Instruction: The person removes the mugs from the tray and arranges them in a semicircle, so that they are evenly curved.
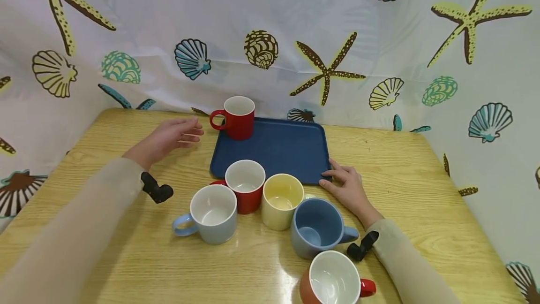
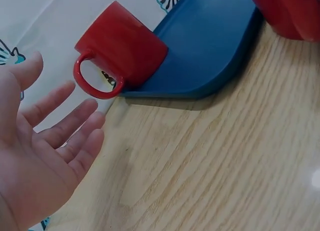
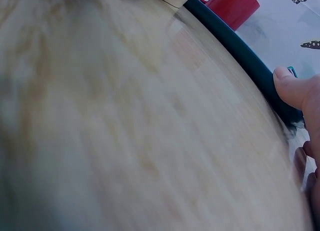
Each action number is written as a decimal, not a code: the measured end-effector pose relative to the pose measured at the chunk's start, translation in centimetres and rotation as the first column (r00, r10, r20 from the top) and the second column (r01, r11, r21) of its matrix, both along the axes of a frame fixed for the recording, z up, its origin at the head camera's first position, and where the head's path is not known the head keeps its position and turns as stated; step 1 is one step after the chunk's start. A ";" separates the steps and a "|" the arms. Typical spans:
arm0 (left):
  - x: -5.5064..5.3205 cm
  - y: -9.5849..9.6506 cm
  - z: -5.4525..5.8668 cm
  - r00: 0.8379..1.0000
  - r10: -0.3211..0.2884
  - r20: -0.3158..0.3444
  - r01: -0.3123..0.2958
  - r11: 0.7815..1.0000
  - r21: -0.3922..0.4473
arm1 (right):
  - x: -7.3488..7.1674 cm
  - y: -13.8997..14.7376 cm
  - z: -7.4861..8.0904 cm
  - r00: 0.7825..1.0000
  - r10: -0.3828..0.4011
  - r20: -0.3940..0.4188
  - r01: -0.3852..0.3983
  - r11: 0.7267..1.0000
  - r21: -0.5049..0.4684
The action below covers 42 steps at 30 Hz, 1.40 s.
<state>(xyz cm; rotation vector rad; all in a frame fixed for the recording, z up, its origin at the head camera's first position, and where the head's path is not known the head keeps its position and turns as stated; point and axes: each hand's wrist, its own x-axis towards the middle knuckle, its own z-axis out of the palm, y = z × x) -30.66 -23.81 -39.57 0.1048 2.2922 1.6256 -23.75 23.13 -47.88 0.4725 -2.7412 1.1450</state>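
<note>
A red mug (image 1: pixel 242 123) with a white inside stands upright at the back left of a blue tray (image 1: pixel 291 154), its handle pointing left. My left hand (image 1: pixel 173 137) is just left of that handle, palm toward the mug, fingers spread and holding nothing. The left wrist view shows a gap between the fingertips and the handle (image 2: pixel 82 83). At the tray's near right corner, my right hand (image 1: pixel 347 186) holds the rim between thumb and fingers. In the right wrist view the thumb (image 3: pixel 290 88) lies against the tray edge (image 3: pixel 240 53); the other fingers are partly cut off.
In front of the tray stand a second red mug (image 1: pixel 249 201), a light blue mug (image 1: pixel 219 231), a yellow mug (image 1: pixel 274 217) and a darker blue mug (image 1: pixel 301 243). Nearest me is an orange-red mug (image 1: pixel 308 285). A shell-print cloth (image 1: pixel 228 8) hangs behind the wooden table (image 1: pixel 422 191).
</note>
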 end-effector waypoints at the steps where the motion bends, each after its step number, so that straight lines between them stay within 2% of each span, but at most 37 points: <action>1: -0.2 0.1 0.0 1.000 0.007 0.001 -0.007 1.000 -0.002 | 0.0 0.0 0.0 1.000 -0.001 -0.001 0.001 1.000 -0.003; 10: -1.6 1.2 -0.4 1.000 0.023 0.020 -0.022 0.999 -0.027 | 0.1 0.1 0.1 1.000 0.008 0.003 -0.008 1.000 -0.012; 18: -2.6 2.5 -0.2 0.995 0.076 0.071 -0.080 0.995 0.051 | 0.1 0.3 0.3 1.000 0.006 0.002 -0.006 1.000 -0.007; 27: -3.5 3.4 0.6 0.987 0.120 0.110 -0.122 0.992 0.011 | -0.2 0.4 0.1 1.000 0.002 -0.007 -0.002 1.000 0.010; 30: -3.6 3.6 0.7 0.985 0.123 0.121 -0.125 0.992 0.008 | -0.2 0.4 0.1 1.000 0.003 -0.010 -0.003 1.000 0.006; 36: -4.1 3.9 0.4 0.975 0.093 0.200 -0.098 0.995 0.014 | 0.0 0.3 0.2 1.000 0.005 -0.003 -0.005 1.000 -0.009; 42: -4.8 4.5 -0.1 0.975 0.092 0.200 -0.092 0.996 -0.011 | 0.0 0.3 0.3 1.000 0.004 -0.006 -0.004 1.000 -0.009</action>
